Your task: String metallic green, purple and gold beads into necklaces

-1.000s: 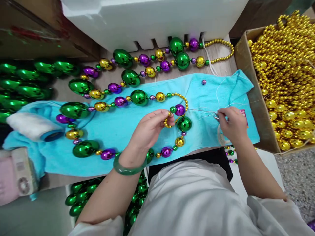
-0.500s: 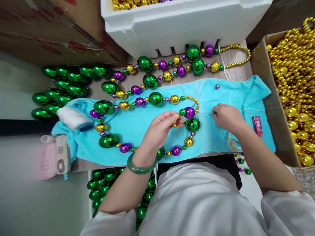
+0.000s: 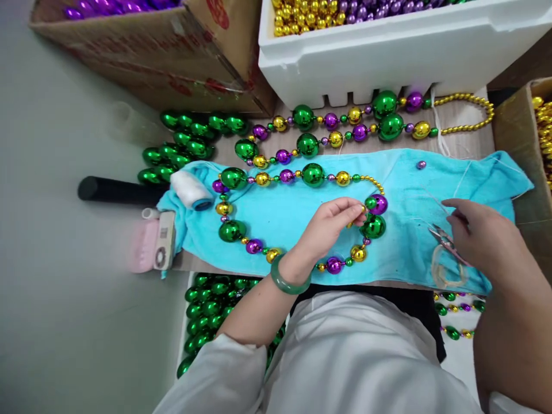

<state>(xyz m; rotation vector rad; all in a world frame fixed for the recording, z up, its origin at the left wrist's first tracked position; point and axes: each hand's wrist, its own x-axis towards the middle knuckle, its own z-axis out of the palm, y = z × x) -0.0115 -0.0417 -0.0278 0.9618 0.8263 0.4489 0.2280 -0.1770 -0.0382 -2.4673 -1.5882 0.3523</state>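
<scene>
My left hand pinches the gold-bead end of a necklace made of green, purple and gold beads. Beside its fingertips sit a large purple bead and a large green bead. The necklace forms a loop on a turquoise towel. Over the towel's right part, my right hand is closed with curled fingers; what it holds, if anything, is hidden. A thin thread runs near its index finger. Small scissors lie close beside this hand, partly covered by it.
A second bead necklace lies behind the towel, against a white foam box of small beads. A white thread spool rests at left. Cardboard boxes stand around. One loose purple bead lies on the towel.
My right hand has moved right and nearer the body, and the thread from the necklace is no longer taut. The scissors now show. My left hand keeps its pinch. The view has shifted left.
</scene>
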